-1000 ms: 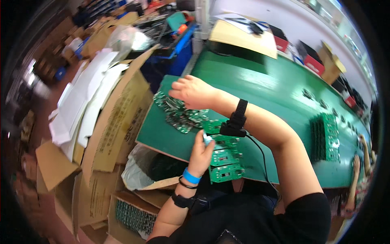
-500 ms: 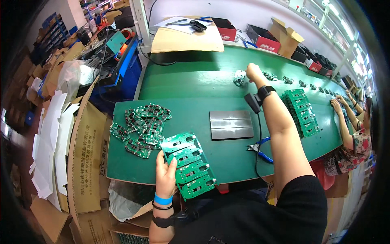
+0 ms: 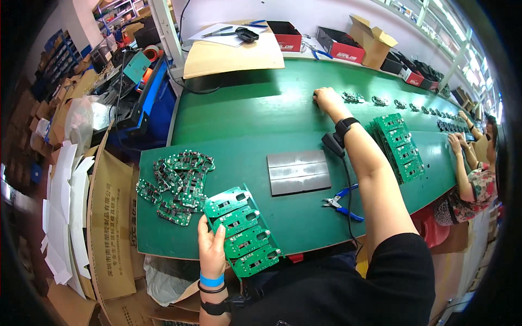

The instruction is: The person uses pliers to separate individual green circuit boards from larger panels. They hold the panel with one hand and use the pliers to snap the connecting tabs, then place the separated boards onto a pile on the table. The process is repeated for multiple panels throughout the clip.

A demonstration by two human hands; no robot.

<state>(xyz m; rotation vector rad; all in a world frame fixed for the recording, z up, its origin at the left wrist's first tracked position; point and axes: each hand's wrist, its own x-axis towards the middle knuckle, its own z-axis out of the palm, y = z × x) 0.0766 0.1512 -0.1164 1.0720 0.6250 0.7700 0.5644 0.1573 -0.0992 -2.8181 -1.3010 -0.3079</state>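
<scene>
While your left hand [image 3: 213,247] grips the near-left edge of a green circuit-board panel [image 3: 247,240], your right arm is extended across the green workbench [image 3: 244,130]. Your left thumb lies on the panel's upper face, with the other fingers mostly hidden beneath it. The panel, made of four boards side by side, is held tilted at the bench's front edge, just in front of your body. Your right hand [image 3: 329,100] is at the left end of a row of small circuit boards [image 3: 380,101] that runs off to the right. Its fingers are curled close together, with something dark at their tips, but you cannot tell from this view whether they hold it.

Left of the panel, and close to it, you have a loose heap of separate circuit boards [image 3: 176,185]. Between your two arms lies a grey ridged block [image 3: 298,173], with blue-handled cutters [image 3: 342,204] near its right corner, their handles spread. To the right of your right forearm stands a stack of green panels [image 3: 399,144]. Farther right, a co-worker's hand [image 3: 455,142] is over the bench. A tall cardboard carton [image 3: 111,228] stands at your left, beside the bench.
</scene>
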